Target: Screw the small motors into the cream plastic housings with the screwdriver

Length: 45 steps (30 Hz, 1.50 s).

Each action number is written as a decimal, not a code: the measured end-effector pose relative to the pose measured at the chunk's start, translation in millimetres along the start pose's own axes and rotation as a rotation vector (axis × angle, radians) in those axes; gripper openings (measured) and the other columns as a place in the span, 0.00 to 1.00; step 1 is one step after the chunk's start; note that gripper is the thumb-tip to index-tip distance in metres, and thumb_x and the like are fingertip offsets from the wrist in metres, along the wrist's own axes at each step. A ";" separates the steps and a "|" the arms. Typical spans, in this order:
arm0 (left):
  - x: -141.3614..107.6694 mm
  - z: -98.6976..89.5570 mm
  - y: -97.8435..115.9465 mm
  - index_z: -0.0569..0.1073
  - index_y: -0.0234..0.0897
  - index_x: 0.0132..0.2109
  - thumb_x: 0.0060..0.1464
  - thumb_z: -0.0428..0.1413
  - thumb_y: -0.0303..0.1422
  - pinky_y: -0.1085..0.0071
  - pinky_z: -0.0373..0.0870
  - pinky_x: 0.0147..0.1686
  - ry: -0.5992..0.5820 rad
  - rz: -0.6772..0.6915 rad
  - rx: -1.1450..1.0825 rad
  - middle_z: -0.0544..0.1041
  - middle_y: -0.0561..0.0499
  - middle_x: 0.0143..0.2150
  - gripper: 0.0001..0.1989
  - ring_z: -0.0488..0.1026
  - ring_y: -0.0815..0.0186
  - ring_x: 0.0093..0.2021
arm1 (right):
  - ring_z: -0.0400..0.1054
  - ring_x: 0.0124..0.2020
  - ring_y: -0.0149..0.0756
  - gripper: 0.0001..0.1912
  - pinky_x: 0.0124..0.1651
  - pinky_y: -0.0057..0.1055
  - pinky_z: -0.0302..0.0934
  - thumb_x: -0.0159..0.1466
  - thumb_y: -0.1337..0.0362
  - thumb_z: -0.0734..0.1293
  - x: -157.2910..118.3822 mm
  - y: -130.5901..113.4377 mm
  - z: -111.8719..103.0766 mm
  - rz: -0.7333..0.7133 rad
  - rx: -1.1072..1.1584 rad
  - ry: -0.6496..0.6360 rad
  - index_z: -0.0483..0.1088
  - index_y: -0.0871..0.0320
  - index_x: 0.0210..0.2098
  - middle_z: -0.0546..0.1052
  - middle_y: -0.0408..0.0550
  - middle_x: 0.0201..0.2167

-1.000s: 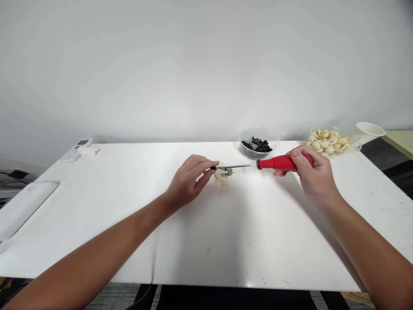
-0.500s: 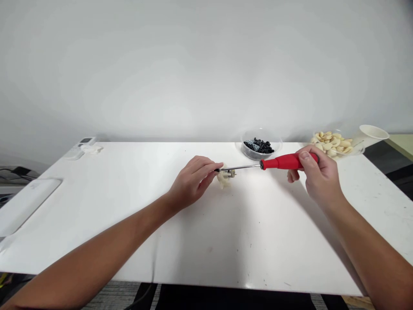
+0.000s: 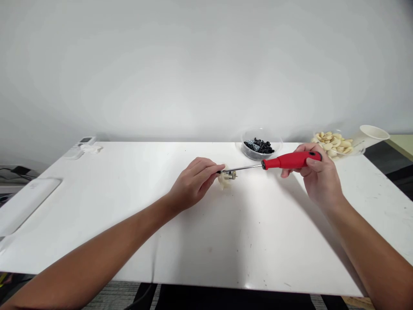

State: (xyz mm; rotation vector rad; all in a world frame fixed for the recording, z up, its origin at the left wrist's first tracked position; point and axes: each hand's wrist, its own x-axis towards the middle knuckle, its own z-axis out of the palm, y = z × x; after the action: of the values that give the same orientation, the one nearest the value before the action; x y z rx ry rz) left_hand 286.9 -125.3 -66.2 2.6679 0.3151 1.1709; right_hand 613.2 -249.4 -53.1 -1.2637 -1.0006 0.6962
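Left grip (image 3: 193, 183): fingers are almost closed, and the fingertips (image 3: 219, 167) meet the thin steel tip of the screwdriver; I cannot tell if they also hold the small part.
Right grip (image 3: 319, 172): closed around the handle of the red plastic screwdriver (image 3: 290, 160).
Small part: one small metal-and-cream plastic part (image 3: 226, 177) lies on the white tabletop (image 3: 129, 241), just beside the left fingertips.
Counts: two hands, one screwdriver, one clear bowl of small black pieces (image 3: 258, 155), one clear container of pale garlic cloves (image 3: 332, 145), one white paper cup (image 3: 371, 135).
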 end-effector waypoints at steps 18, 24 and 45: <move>0.5 0.3 0.1 0.74 0.45 0.66 0.66 0.59 0.20 0.60 0.78 0.48 0.056 -0.033 -0.021 0.81 0.47 0.46 0.25 0.77 0.61 0.48 | 0.65 0.18 0.36 0.22 0.29 0.37 0.63 0.73 0.46 0.66 -4.2 -0.1 4.3 0.045 -0.193 0.036 0.68 0.52 0.28 0.69 0.41 0.17; 1.8 1.2 4.4 0.74 0.44 0.65 0.66 0.59 0.19 0.60 0.78 0.48 0.047 -0.031 -0.028 0.80 0.47 0.45 0.24 0.76 0.61 0.47 | 0.74 0.22 0.40 0.10 0.30 0.37 0.66 0.67 0.53 0.68 0.9 -2.9 6.3 0.095 0.060 -0.036 0.68 0.51 0.40 0.78 0.42 0.22; -0.4 5.6 7.6 0.77 0.42 0.61 0.69 0.60 0.31 0.66 0.82 0.43 0.101 -0.416 -0.180 0.82 0.47 0.49 0.16 0.80 0.64 0.45 | 0.67 0.17 0.36 0.25 0.27 0.35 0.64 0.72 0.43 0.65 -2.5 4.5 7.6 0.223 -0.185 0.015 0.64 0.52 0.26 0.67 0.40 0.14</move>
State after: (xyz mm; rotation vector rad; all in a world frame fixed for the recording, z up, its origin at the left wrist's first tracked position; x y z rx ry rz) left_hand 291.7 -133.3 -68.1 2.2480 0.7063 1.1366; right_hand 605.8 -247.3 -58.0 -1.5567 -0.9370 0.7769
